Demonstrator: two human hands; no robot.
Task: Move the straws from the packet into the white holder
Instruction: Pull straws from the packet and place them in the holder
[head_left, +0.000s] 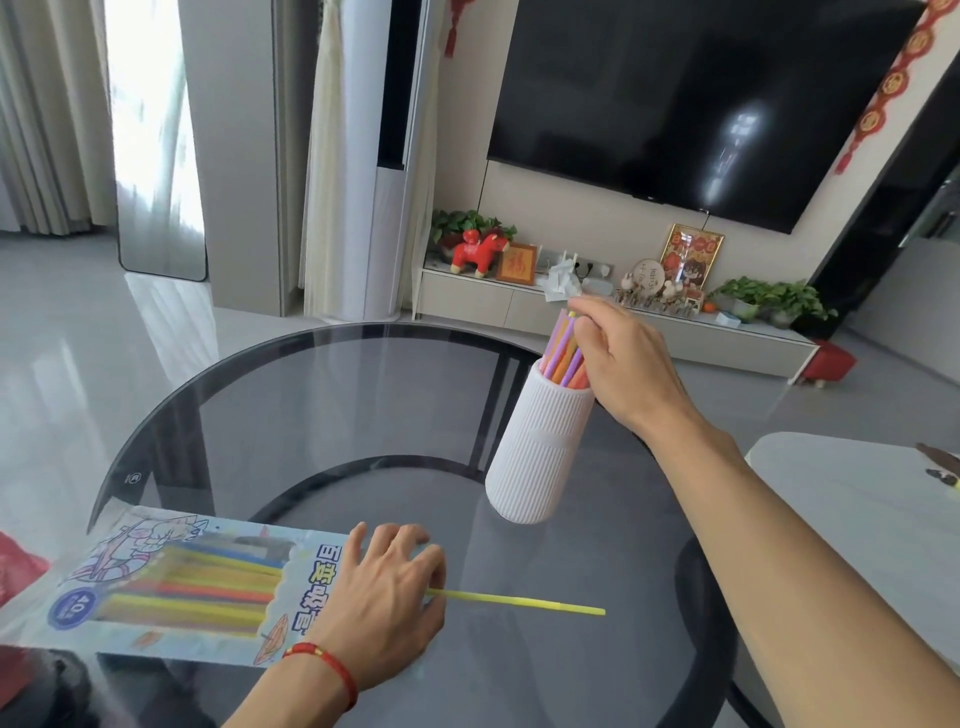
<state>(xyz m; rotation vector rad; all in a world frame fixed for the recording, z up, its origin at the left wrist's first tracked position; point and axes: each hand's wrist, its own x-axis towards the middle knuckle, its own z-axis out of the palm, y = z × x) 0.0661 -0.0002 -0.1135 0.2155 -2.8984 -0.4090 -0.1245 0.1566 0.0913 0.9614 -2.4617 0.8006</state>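
Note:
A ribbed white holder (537, 447) stands on the round glass table (322, 395), with several pink, purple and orange straws (563, 353) sticking out of its top. My right hand (623, 358) is above the holder, fingertips pinched on the top of a straw. The blue printed straw packet (176, 577) lies flat at the near left, with yellow and orange straws inside. My left hand (384, 597) rests on the packet's open end, fingers on a yellow straw (524, 603) that juts out to the right across the glass.
A white side table (857, 519) stands at the right with small items on it. A red bag (21, 566) lies at the left edge. A low TV cabinet (597, 317) with ornaments and plants runs behind the table.

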